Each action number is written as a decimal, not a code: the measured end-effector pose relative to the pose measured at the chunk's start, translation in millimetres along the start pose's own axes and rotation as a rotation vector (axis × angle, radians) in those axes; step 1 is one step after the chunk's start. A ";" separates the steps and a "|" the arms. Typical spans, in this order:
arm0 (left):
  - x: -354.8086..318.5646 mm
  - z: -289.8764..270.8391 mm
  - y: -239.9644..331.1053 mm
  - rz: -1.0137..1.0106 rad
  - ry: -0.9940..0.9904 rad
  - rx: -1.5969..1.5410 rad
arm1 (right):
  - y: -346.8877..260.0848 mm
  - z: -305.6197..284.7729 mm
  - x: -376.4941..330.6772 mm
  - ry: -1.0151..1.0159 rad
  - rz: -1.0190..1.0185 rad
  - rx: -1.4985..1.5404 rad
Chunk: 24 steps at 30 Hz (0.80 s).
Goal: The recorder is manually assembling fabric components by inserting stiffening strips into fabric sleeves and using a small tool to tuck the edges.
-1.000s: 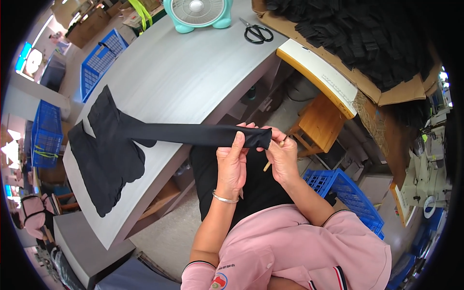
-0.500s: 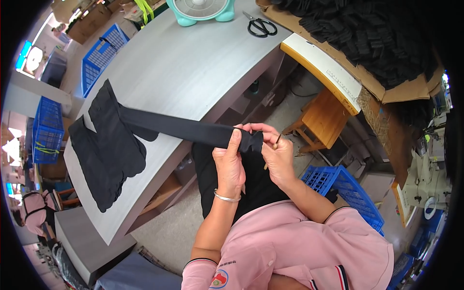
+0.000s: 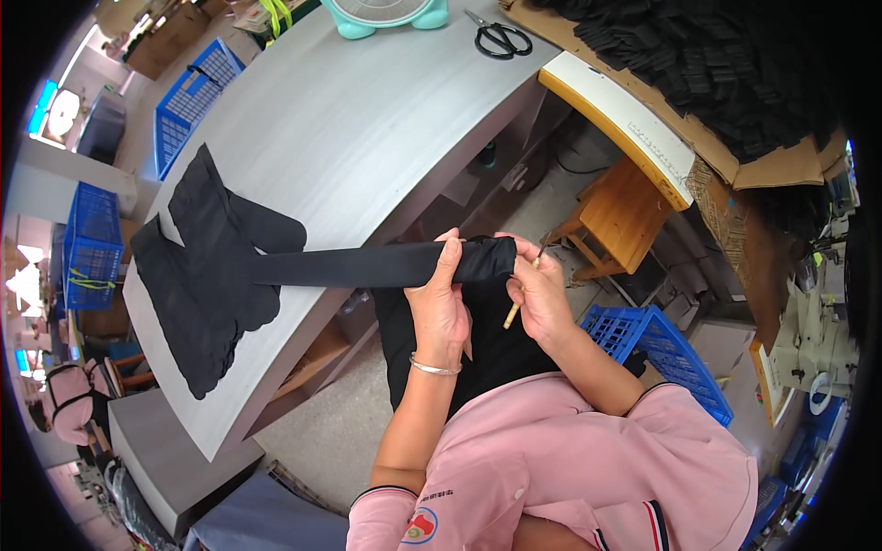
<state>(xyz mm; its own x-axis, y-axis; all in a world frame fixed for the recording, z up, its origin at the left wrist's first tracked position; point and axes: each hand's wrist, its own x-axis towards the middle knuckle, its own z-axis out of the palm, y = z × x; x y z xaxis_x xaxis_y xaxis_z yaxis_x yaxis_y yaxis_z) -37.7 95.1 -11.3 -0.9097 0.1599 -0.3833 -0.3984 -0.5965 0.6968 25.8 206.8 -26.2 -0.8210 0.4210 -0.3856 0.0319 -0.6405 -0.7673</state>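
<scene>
A long black fabric strip (image 3: 367,264) runs from a larger spread of black cloth (image 3: 207,275) on the grey table to my two hands. My left hand (image 3: 439,298) is closed on the strip, thumb on top and fingers beneath. At the strip's gathered right end, my right hand (image 3: 542,294) pinches the fabric edge. The same right hand keeps a thin wooden-handled tool (image 3: 511,316) in its grip, the handle sticking out below and a dark slim tip above. What kind of tool it is I cannot make out.
The grey table (image 3: 312,119) carries a turquoise fan (image 3: 386,14) and black-handled scissors (image 3: 501,41). Far right, a carton (image 3: 781,174) holds a heap of black pieces. A wooden stool (image 3: 625,220) and a blue crate (image 3: 680,358) stand to my right; another person (image 3: 72,404) is at left.
The strip has gone from slanting to nearly level. My right hand has shifted slightly right, drawing its gathered end out straighter. More of the tool's wooden handle shows.
</scene>
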 end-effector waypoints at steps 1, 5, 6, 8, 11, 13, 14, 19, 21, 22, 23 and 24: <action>0.6 -0.4 1.1 0.012 -0.008 0.017 | -1.0 -0.2 -1.3 0.004 -0.033 -0.041; -2.6 3.7 5.8 0.017 -0.030 0.035 | -7.6 -0.7 -2.9 -0.055 -0.042 -0.057; -5.1 5.9 6.0 0.056 -0.062 0.053 | -9.1 -0.3 -1.0 -0.031 -0.026 -0.054; -8.9 10.4 6.0 0.093 -0.094 0.071 | -11.1 0.6 2.8 -0.027 0.076 0.026; -10.3 14.7 4.7 0.129 -0.099 0.043 | -10.0 2.7 4.8 -0.034 -0.034 0.041; -9.6 14.4 3.7 0.104 -0.087 0.081 | -7.7 3.7 2.9 -0.011 -0.045 0.039; -10.1 13.9 2.5 0.050 -0.062 0.105 | -6.8 4.0 1.4 -0.020 -0.078 0.054; -13.4 10.0 -0.6 0.015 -0.074 0.147 | -9.6 2.2 -2.8 0.017 -0.044 0.015; -14.9 10.4 -2.3 0.070 -0.121 0.159 | -14.6 -0.5 -2.1 0.024 -0.001 0.057; -15.3 10.7 -3.0 0.050 -0.109 0.171 | -18.5 -2.9 -1.1 0.015 0.147 0.164; -15.5 11.1 -3.5 0.065 -0.119 0.185 | -21.4 -4.4 -0.5 -0.024 0.269 0.286; -15.2 11.7 -4.1 0.087 -0.135 0.197 | -22.8 -4.8 -0.6 0.009 0.292 0.276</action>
<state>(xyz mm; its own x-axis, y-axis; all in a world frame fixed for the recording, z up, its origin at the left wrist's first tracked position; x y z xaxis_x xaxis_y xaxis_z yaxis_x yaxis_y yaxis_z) -23.7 104.3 -1.2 -0.9436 0.2260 -0.2419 -0.3214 -0.4499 0.8332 28.3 224.2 -10.9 -0.7952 0.2007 -0.5722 0.1074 -0.8821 -0.4587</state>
